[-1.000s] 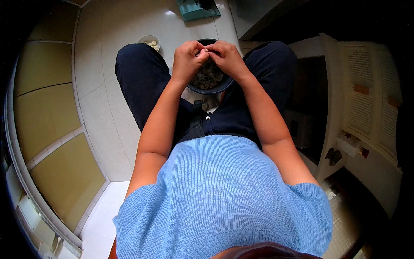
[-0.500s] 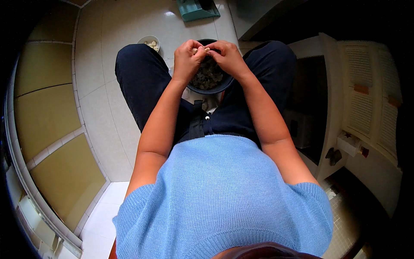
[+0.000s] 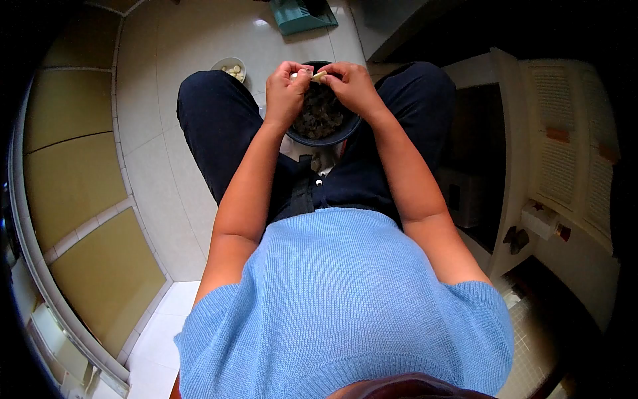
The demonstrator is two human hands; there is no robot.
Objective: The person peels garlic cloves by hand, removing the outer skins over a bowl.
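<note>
Above a dark bucket (image 3: 320, 141) between the knees, my two hands meet with fingers pinched. My left hand (image 3: 286, 96) is closed around something whitish that looks like garlic, mostly hidden by the fingers. A pale garlic clove (image 3: 318, 76) shows between the hands, pinched by the fingertips of my right hand (image 3: 352, 88). Dark, flaky scraps (image 3: 320, 116) lie inside the bucket. Beyond the left knee, a small white bowl (image 3: 242, 64) holds several pale peeled cloves (image 3: 234, 70).
A teal dustpan (image 3: 302, 16) lies on the tiled floor (image 3: 193, 40) ahead. Yellowish panels (image 3: 80, 186) run along the left side. On the right stand a dark recess and a pale louvred cabinet (image 3: 555, 133).
The fingers have shifted slightly, and more of the pale clove shows between the hands. The left hand has moved a little to the left.
</note>
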